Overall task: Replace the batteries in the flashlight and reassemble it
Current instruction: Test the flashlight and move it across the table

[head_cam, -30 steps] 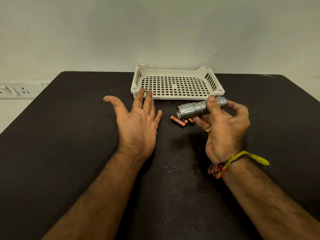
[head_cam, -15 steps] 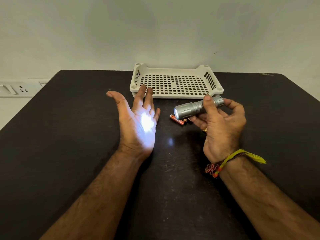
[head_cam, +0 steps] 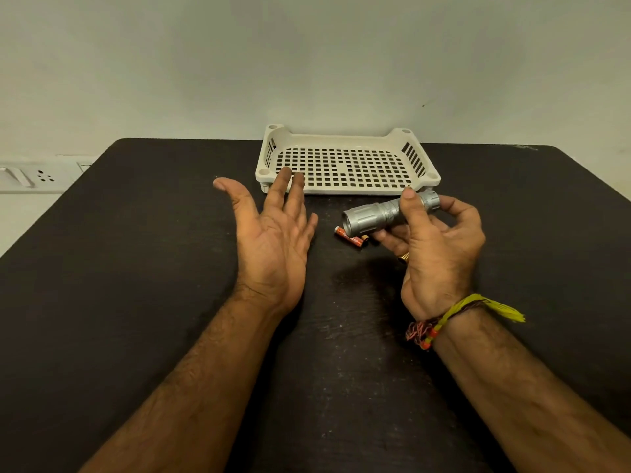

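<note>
A silver flashlight (head_cam: 377, 215) lies level in my right hand (head_cam: 435, 247), in one piece, its lens end pointing left and unlit. My thumb rests across the barrel near the tail cap. My left hand (head_cam: 273, 240) is held open about a hand's width to the left of the lens, palm turned towards it, fingers apart and holding nothing. Under the flashlight's head, an orange battery (head_cam: 348, 236) lies on the black table (head_cam: 136, 268), with the end of another battery (head_cam: 364, 238) showing behind it, partly hidden by my right fingers.
A cream perforated tray (head_cam: 348, 187) sits at the table's far edge, just behind both hands, against a pale wall. A white socket strip (head_cam: 30, 177) is on the wall at far left. My right wrist wears a yellow and red thread band.
Half a second ago the flashlight shone a bright spot on my left palm; now the light is off. Both hands stay in nearly the same place.
</note>
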